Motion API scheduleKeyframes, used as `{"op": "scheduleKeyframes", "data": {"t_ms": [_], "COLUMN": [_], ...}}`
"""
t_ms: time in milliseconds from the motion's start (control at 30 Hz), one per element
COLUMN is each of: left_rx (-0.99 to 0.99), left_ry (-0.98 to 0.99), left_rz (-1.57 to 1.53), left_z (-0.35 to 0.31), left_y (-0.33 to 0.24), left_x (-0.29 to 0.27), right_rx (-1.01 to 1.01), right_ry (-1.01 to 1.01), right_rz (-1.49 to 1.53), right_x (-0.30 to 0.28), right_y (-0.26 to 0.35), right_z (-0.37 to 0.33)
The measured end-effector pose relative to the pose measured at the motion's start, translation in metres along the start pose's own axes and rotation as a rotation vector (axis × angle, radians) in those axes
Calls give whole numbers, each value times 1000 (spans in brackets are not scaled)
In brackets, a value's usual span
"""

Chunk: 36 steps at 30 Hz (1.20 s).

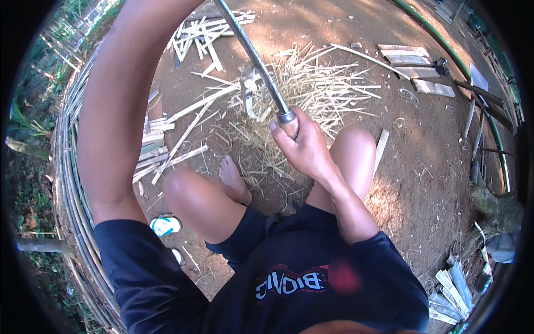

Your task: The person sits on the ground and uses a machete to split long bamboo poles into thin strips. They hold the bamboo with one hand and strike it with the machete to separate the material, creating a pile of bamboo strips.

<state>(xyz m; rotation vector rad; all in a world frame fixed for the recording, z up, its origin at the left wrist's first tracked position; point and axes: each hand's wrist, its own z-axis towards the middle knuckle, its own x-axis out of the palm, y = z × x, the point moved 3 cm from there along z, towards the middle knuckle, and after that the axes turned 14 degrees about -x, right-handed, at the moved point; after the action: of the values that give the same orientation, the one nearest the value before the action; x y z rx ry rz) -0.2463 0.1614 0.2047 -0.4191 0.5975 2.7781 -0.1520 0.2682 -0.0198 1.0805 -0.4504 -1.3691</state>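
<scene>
Poles (71, 167) run along the far left. The left arm (114, 111) reaches up past the top edge; the left hand is out of sight, so I cannot tell its grip. Beside that arm, strips (154, 149) lie on the ground, with a blue-and-white slipper (165, 226) nearer the body. A bare foot (232, 178) rests between the strips and the shavings (334, 83), which lie heaped in front of the knees. Over them the tool (253, 55) slants up and left, its long metal part leaving the top edge. The right hand (310, 147) is closed round its wooden handle (289, 127), thumb along the side just below the metal collar (286, 116). Farther right lie boards (409, 61), then a long green pole (434, 33).
</scene>
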Motion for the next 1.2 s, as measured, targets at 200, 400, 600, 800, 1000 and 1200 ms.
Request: {"op": "scheduleKeyframes", "data": {"t_ms": [200,400,600,800,1000,1200], "left_rx": [-226,-126,-706,-1110,-1021,-1146], "left_ry": [341,144,486,404,457,423], "left_rz": [-239,-141,-239,-936,-350,-337], "left_z": [-96,-96,-210,-219,-217,-246], "left_y": [27,25,88,95,64,84], "left_x": [65,49,94,-19,-72,-80], "right_rx": [134,178,282,184,159,253], "right_ry": [101,174,404,319,325,339], "right_rz": [-27,-29,-14,-54,5,6], "right_x": [12,18,54,76,104,154], "right_y": [-46,-35,-75,-95,-86,-147], "right_z": [-13,-12,-14,8,26,7]}}
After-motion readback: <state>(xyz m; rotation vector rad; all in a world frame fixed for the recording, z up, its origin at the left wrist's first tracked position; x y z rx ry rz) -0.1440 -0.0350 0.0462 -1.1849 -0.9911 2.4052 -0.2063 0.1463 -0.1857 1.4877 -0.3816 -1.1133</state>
